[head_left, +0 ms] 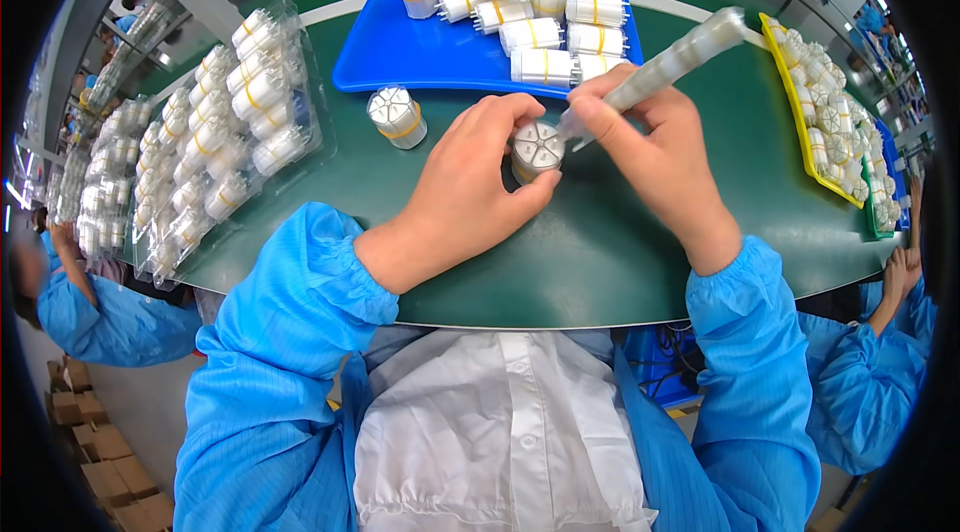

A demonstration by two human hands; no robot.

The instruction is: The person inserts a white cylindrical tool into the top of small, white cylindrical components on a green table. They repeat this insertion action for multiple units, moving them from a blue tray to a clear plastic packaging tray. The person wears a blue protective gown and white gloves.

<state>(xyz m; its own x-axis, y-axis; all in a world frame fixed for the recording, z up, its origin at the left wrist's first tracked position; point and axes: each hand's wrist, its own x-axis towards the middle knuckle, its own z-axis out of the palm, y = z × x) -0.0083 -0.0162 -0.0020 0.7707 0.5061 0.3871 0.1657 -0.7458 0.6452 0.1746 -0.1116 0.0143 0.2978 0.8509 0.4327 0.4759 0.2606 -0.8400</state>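
One cylinder [537, 150] (left hand [462, 182]), tube [685, 54] beside

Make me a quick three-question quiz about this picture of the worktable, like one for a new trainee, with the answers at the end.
1. True or false: the white cylinder between the left fingers is inside the blue tray.
2. What do the right fingers hold?
A) a pair of scissors
B) a pale stick
C) a folded cloth
3. Fill in the colour: the right-side tray closest to the right fingers is ____.

Key:
1. False; it is outside the blue tray, on the near side.
2. B
3. yellow
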